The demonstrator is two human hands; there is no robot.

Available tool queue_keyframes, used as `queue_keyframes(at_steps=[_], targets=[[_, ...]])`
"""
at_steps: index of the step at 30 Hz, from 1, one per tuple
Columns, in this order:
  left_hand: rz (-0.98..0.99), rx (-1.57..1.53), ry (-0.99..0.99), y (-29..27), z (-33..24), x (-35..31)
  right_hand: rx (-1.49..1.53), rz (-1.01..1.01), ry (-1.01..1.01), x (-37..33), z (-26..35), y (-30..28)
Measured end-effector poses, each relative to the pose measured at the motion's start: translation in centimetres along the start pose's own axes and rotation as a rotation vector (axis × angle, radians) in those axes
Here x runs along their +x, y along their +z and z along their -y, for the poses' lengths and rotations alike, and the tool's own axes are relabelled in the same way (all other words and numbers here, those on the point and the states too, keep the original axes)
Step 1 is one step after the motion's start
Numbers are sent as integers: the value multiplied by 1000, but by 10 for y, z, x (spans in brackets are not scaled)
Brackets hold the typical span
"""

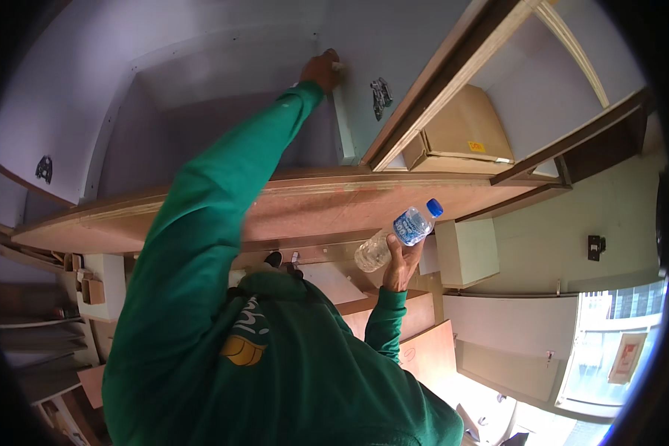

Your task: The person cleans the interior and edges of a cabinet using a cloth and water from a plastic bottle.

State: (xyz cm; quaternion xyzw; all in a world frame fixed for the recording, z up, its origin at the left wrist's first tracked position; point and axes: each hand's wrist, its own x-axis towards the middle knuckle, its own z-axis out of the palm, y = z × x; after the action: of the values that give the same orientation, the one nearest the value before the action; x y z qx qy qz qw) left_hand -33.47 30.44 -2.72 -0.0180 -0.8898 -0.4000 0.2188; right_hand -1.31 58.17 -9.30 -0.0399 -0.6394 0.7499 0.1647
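Note:
My left hand [322, 70] reaches up into the cabinet, closed and against the inner side panel. A small pale bit shows at its fingers, too little to name. Near it a metal hinge [380, 98] is fixed on the panel. My right hand [403, 264] is wrapped round a clear plastic bottle [375, 253] with a blue cap and a blue label. The bottle is tilted, its cap pointing up and to the right. Most of it is see-through, and I cannot tell how much liquid is inside.
A cardboard box [464, 130] sits in the right-hand cabinet compartment. The wooden cabinet edge [305, 208] runs across below my left arm. Another hinge [44, 169] is on the left panel. A white cabinet [509, 327] and a bright window [617, 349] are at the lower right.

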Motion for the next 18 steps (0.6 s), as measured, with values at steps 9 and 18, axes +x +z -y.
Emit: queue_keyframes(at_steps=[9, 18], targets=[[359, 24, 506, -47, -35, -94, 27, -57, 2, 13, 0, -10], [317, 157, 588, -16, 32, -17, 51, -203, -47, 12, -8, -23]])
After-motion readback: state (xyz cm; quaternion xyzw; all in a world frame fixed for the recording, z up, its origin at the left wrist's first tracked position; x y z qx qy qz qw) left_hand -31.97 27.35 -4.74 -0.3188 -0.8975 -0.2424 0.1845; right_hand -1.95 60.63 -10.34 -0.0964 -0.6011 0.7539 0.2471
